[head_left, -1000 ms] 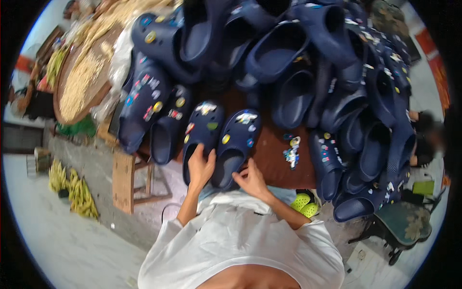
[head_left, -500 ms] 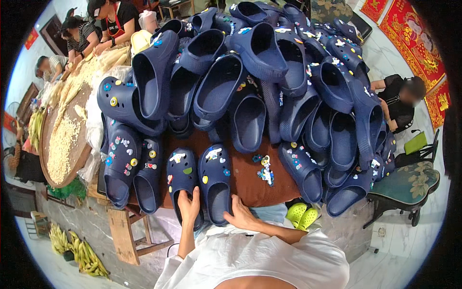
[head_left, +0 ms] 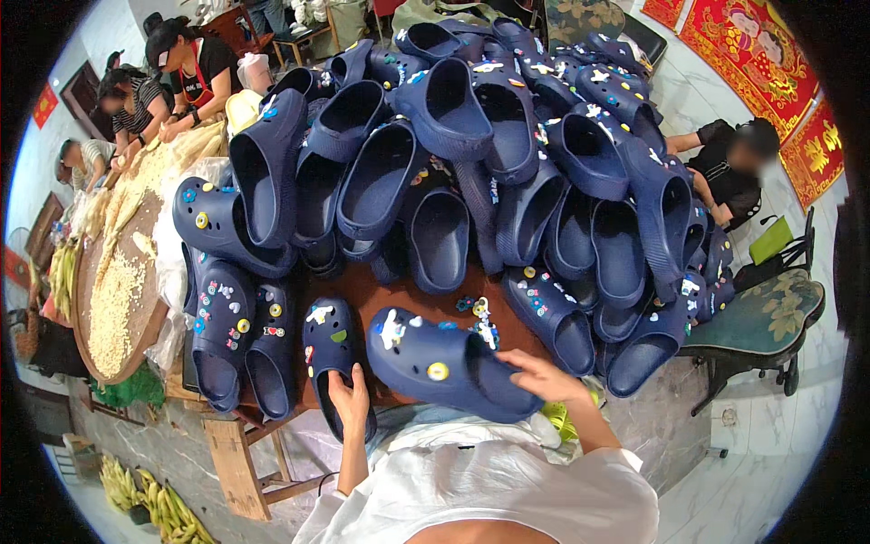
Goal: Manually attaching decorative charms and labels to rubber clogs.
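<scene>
My left hand (head_left: pixel 352 401) grips a navy clog (head_left: pixel 326 349) near its heel, and that clog lies toe away from me at the table's front edge. It carries a white charm, a green half-round one and others. In my right hand (head_left: pixel 548 376) is a second navy clog (head_left: pixel 421 358), raised and turned sideways, toe to the left. My fingers are at its heel opening. White and blue charms and a yellow round one dot its upper. Behind it, a small cluster of loose charms (head_left: pixel 486 322) lies on the brown tabletop (head_left: pixel 408 292), partly covered by the clog.
A high pile of navy clogs (head_left: pixel 444 240) fills the table's far side. Two decorated clogs (head_left: pixel 222 313) stand at left. A wooden stool (head_left: pixel 231 462) and bananas (head_left: pixel 172 512) are lower left. People sit round a corn-kernel tray (head_left: pixel 149 317); another person (head_left: pixel 739 172) and a chair (head_left: pixel 757 313) are at right.
My right hand has lifted its clog off the table and swung the heel to the right, so its side shows. My left hand stays on the other clog, which has shifted slightly.
</scene>
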### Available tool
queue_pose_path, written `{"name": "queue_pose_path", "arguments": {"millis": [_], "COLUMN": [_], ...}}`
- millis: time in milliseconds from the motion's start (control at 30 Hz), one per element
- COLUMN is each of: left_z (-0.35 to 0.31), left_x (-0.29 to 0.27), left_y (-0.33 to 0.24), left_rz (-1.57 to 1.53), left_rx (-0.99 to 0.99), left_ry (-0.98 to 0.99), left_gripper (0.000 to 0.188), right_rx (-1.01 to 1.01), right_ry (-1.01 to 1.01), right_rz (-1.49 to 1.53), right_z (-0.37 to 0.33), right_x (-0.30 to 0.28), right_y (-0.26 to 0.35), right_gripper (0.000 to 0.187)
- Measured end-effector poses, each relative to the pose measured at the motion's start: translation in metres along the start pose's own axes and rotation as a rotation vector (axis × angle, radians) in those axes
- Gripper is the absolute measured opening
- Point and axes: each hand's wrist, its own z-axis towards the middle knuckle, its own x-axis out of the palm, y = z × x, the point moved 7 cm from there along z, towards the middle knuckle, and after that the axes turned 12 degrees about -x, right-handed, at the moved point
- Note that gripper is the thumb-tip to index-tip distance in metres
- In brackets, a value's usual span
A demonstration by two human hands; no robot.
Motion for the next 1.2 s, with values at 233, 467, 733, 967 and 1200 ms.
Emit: {"name": "queue_pose_path", "arguments": {"millis": [233, 467, 733, 967, 1200], "left_z": [0.0, 0.0, 0.005, 0.003, 0.001], "left_x": [0.003, 0.002, 0.0, 0.001, 0.002], "left_y": [-0.001, 0.003, 0.016, 0.012, 0.012], "left_rz": [0.048, 0.115, 0.186, 0.193, 0.246], "left_rx": [-0.006, -0.043, -0.068, -0.018, 0.0], "left_ry": [-0.027, -0.003, -0.014, -0.024, -0.019], "left_gripper": [0.038, 0.042, 0.037, 0.034, 0.032], "right_rx": [0.331, -0.447, -0.487, -0.526, -0.427], "right_ry": [-0.699, -0.874, -0.928, -0.983, -1.156], "right_rz": [0.357, 0.773, 1.137, 1.153, 1.058], "right_z": [-0.026, 0.033, 0.1, 0.16, 0.181], "right_x": [-0.087, -0.141, -0.224, -0.301, -0.31], "right_y": [0.02, 0.107, 0.101, 0.098, 0.084], "right_gripper": [0.079, 0.056, 0.025, 0.029, 0.024]}}
